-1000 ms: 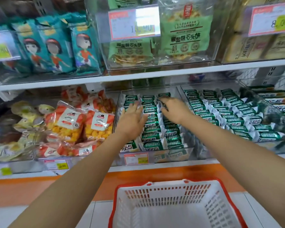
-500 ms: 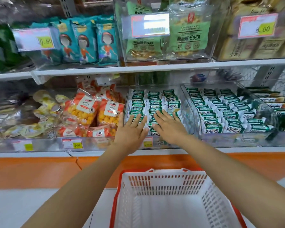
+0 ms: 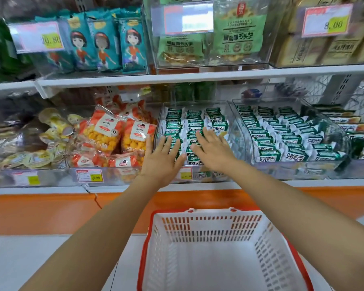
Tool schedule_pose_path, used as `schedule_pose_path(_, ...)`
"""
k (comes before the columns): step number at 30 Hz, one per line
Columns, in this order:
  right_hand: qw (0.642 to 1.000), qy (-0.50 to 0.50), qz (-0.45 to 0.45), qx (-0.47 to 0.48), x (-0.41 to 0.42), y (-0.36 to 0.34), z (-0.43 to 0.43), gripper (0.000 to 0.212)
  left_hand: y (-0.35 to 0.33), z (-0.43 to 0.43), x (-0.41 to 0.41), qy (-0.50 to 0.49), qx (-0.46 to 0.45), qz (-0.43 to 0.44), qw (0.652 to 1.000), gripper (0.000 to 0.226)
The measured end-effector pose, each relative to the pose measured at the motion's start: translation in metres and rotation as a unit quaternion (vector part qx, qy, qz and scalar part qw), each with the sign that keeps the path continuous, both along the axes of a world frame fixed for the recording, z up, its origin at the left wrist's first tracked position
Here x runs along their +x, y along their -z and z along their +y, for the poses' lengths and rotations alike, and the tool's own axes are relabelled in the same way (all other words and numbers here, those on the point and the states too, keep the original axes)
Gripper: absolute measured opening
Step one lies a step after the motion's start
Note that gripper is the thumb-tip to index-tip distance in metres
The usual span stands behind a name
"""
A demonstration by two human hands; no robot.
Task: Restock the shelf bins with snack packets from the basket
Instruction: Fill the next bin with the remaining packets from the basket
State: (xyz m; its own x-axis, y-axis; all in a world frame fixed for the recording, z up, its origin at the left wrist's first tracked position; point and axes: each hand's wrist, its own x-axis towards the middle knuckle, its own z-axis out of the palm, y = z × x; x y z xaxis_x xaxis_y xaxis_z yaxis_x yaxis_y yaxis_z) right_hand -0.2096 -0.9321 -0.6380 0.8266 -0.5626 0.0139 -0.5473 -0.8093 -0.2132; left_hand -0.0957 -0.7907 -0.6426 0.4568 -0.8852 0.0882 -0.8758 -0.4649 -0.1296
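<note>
Green-white snack pkts (image 3: 194,122) sit in 3 tidy rows inside the clear centre bin (image 3: 234,139), lower shelf. Both hands are over the bin's front rows, palms down. Left hand (image 3: 163,159) is at the bin's front-left, fingers straight and spread wide, thumb out past the left wall, holding nothing. Right hand (image 3: 215,152) is at front-centre, fingers straight and fanned, also holding nothing. Can't tell if the palms touch the pkts or hover.

Basket (image 3: 210,223), white w/ red rim, is on the floor directly below the bin. Right of the bin: a 2nd clear bin (image 3: 343,141) w/ the same pkts. Left of the bin: orange puff bags (image 3: 114,133). Above the bin, on the upper shelf: green cracker bags (image 3: 237,36), w/ teal cartoon-girl packs (image 3: 103,43) up-left.
</note>
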Motion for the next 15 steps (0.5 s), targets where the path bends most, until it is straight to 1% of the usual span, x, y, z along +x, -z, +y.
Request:
schedule_pose_path(4, 0.999, -0.021, 0.027, 0.002, 0.004, 0.003, 0.004, 0.064, 0.0, 0.003, 0.0, 0.006, -0.003, 0.009, 1.0, 0.062)
schedule_pose_path(7, 1.0, -0.022, 0.01, 0.002, 0.009, -0.009, -0.007, 0.062, -0.011, -0.003, 0.009, 0.013, -0.038, -0.026, 0.999, 0.06)
schedule_pose_path(10, 1.0, -0.02, -0.004, -0.02, 0.021, -0.016, -0.02, 0.063, -0.016, -0.009, 0.024, -0.004, -0.06, -0.033, 0.998, 0.061)
schedule_pose_path(13, 1.0, -0.006, 0.021, -0.022, 0.04, -0.012, -0.027, 0.065, -0.016, -0.011, 0.037, -0.025, -0.076, -0.007, 0.997, 0.064)
schedule_pose_path(15, 0.999, -0.01, 0.049, -0.012, 0.051, -0.005, -0.028, 0.066, -0.014, -0.015, 0.043, -0.03, -0.064, -0.009, 0.997, 0.066)
